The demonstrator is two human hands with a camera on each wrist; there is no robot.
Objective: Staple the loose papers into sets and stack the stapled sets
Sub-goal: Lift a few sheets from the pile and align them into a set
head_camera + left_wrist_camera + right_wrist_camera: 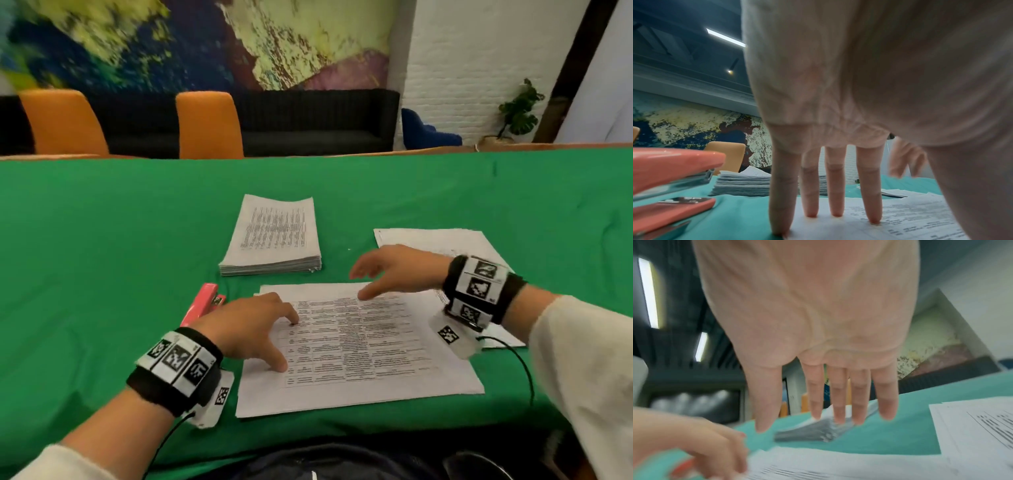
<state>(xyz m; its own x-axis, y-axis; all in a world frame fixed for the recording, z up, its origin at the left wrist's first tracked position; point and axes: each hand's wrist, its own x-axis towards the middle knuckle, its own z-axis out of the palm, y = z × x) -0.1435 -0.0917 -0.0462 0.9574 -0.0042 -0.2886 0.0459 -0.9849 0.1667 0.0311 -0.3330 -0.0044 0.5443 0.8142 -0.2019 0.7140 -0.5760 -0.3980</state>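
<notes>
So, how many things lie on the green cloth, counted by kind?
Paper piles: 3 (thick stack, sheets under the left hand, sheets at the right)
Stapler: 1
Total: 4

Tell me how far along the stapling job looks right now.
Done, apparently: a few papers lie flat on the right, though no staple is visible, so that is a guess. In hand: the left hand presses its fingertips on the printed sheets nearest the person, while the right hand hovers open above them. The pink stapler lies untouched beside the left hand. Left: the thick stack farther back.
</notes>
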